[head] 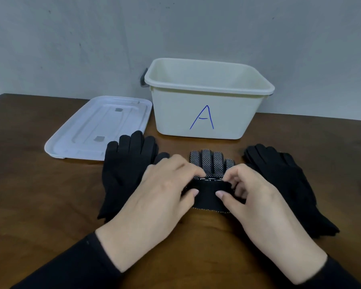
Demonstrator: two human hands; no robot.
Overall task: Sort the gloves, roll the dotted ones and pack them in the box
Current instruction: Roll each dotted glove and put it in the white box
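A black dotted glove (pixel 212 161) lies in the middle of the brown table, fingers pointing at the box. Its cuff end is folded over towards the fingers into a black band. My left hand (pixel 161 195) pinches the left side of that fold, and my right hand (pixel 252 195) pinches the right side. Plain black gloves (pixel 123 170) lie flat to the left, partly under my left hand. More plain black gloves (pixel 283 180) are stacked to the right. The cream box (pixel 206 113), marked with a blue A, stands open behind the gloves, and nothing shows inside it.
The box's pale lid (pixel 96 130) lies flat on the table at the back left, touching the left gloves' fingertips. A grey wall rises right behind the box. Bare brown tabletop (pixel 40 195) spreads at the near left and far right.
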